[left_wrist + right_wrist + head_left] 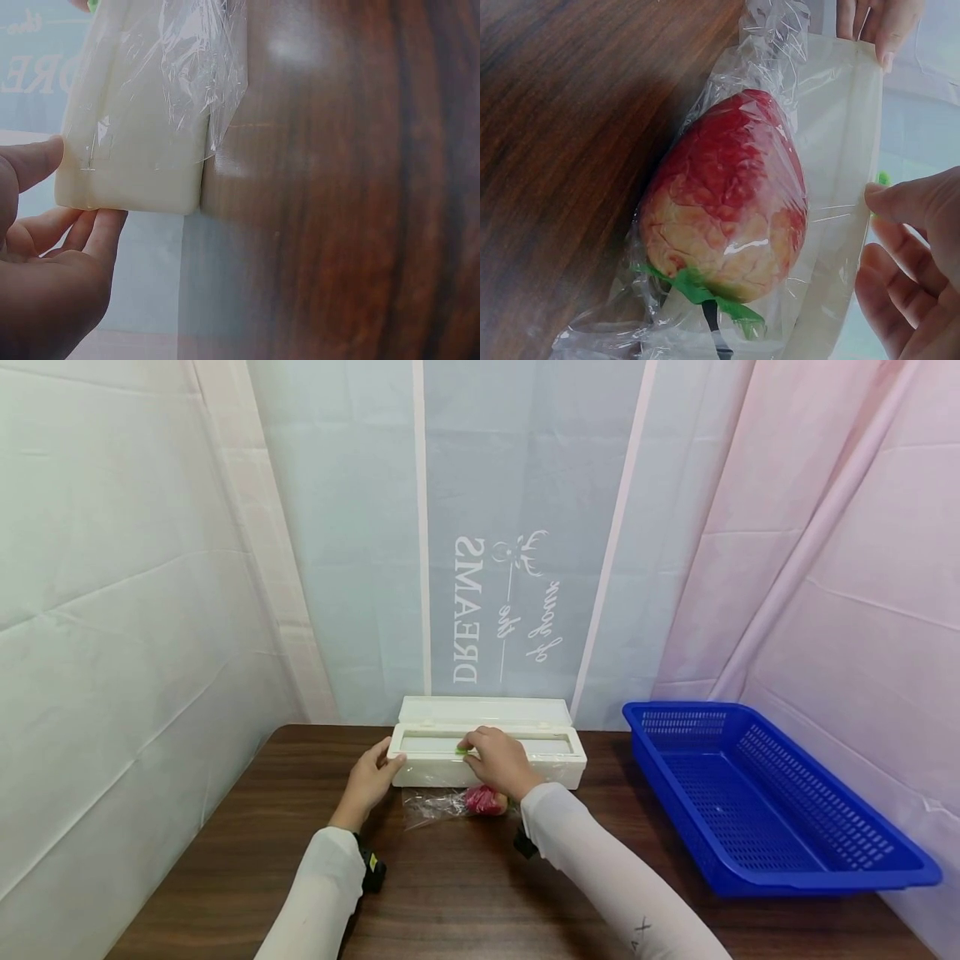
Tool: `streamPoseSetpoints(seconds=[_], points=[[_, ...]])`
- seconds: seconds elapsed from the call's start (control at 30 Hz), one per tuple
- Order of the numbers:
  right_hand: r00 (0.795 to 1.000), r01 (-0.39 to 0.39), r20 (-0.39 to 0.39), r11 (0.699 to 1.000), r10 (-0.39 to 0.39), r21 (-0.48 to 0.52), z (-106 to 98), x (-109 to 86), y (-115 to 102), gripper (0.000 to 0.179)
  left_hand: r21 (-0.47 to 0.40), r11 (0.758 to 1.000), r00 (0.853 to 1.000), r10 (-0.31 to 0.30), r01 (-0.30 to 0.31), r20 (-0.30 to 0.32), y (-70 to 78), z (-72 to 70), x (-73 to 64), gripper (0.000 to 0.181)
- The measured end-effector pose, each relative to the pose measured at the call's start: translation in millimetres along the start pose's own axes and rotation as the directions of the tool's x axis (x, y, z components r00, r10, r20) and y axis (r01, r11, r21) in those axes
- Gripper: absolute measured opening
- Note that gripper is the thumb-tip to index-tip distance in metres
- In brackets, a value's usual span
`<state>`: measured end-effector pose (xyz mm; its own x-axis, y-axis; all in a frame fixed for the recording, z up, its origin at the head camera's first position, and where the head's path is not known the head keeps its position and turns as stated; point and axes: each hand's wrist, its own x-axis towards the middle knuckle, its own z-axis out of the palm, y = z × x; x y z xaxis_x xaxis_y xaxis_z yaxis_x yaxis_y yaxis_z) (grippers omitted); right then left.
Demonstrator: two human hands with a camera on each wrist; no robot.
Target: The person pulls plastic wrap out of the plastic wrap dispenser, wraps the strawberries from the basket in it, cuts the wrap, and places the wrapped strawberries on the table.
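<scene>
A white cling film dispenser (435,772) lies lengthwise near the table's back edge, its lid (483,710) raised behind it. At the left end, my left hand (367,781) grips the corner, thumb on top and fingers against the end wall (142,161). My right hand (501,764) pinches a small green slider (461,750) along the dispenser's top, about midway; its fingers partly hide the slider. Clear cling film (427,808) drapes down the front onto the table. Wrapped in that film, a red-and-yellow artificial fruit (727,202) with green leaves and a dark stem lies before the dispenser.
A blue perforated plastic basket (750,881) stands on the right side of the dark wood table (450,893). Behind the dispenser hangs a grey-blue cloth (360,527) with white lettering, and pale cloths (135,610) border both sides.
</scene>
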<state>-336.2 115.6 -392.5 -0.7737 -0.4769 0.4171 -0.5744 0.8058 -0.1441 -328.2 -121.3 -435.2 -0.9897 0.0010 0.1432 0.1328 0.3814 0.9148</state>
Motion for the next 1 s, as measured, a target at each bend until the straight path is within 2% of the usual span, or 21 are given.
streamPoseSetpoints(seconds=[0.8,1.0], points=[[0.998,0.053,0.040,0.998,-0.053,-0.013,0.4,1.2,2.7,0.027,-0.006,1.000,1.000,-0.002,0.002,0.009,1.6,-1.4,-1.1,0.062],[0.995,0.075,0.064,0.996,-0.073,-0.038,-1.6,2.9,0.8,0.024,0.003,1.000,1.000,-0.009,0.009,0.012,0.6,-1.4,-0.3,0.061]])
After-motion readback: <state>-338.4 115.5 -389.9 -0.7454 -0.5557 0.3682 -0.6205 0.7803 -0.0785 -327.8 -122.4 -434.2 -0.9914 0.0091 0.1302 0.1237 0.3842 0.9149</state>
